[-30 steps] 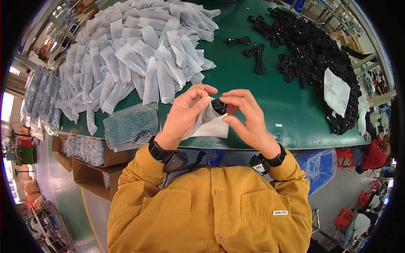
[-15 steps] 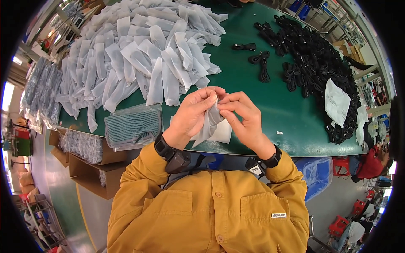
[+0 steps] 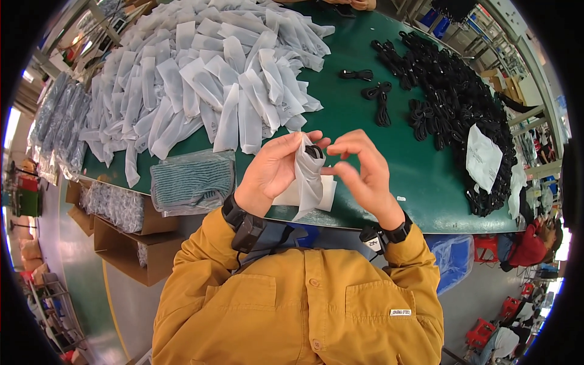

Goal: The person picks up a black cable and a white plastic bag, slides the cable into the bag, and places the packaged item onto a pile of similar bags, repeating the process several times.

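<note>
My left hand (image 3: 274, 173) pinches a frosted plastic bag (image 3: 309, 187) near its upper end, above the table's front edge. In the bag's mouth shows the dark loop of a coiled black cable (image 3: 314, 151); the rest of it is hidden in the bag. Just right of the bag is my right hand (image 3: 368, 179), its fingers apart and curved, with nothing seen in them. One fingertip reaches close to the bag; whether it touches, I cannot tell. Below the bag, flat white bags (image 3: 327, 193) lie on the green table (image 3: 389, 152).
Filled frosted bags (image 3: 201, 79) are heaped at the left, coiled black cables (image 3: 450, 91) at the right with a white bag (image 3: 483, 152) on top. A wrapped striped bundle (image 3: 191, 180) lies front left, above open cartons (image 3: 131, 249). Another person's hands (image 3: 362, 5) show at the far edge.
My right hand has moved right, off the bag, and its fingers have spread. The black cable now shows in the bag's mouth. Another person's hands have come into view at the far edge.
</note>
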{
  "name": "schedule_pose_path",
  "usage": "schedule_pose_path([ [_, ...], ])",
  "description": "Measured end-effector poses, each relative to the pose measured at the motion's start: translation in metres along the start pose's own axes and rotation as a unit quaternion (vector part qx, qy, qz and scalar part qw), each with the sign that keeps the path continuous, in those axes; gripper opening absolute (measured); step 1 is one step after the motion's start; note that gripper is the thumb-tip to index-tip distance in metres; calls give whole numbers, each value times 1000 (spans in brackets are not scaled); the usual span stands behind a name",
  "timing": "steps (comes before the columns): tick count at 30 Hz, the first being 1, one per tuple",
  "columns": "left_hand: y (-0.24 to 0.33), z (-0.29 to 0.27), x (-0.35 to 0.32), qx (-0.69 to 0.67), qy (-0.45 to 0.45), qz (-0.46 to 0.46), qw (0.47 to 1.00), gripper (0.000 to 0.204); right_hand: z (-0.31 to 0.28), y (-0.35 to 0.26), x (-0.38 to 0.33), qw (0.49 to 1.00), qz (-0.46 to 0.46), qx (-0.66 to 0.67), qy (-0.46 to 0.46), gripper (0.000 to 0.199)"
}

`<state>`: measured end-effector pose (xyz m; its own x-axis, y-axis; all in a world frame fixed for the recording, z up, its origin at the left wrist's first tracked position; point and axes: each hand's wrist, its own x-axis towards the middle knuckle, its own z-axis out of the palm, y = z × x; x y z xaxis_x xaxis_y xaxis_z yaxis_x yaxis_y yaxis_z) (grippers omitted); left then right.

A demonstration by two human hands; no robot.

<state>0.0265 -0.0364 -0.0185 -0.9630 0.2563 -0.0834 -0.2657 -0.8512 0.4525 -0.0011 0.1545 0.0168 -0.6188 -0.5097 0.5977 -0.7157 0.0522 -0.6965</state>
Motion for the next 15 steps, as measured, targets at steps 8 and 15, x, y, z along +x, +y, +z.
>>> schedule_pose_path([
  [8,-4,-9,1,-21,-18,-28,999,21,8,2,-4,995,-28,-99,-18,16],
  [15,-13,10,-8,39,-74,5,997,32,4,-9,10,1000,-4,-13,10,12],
])
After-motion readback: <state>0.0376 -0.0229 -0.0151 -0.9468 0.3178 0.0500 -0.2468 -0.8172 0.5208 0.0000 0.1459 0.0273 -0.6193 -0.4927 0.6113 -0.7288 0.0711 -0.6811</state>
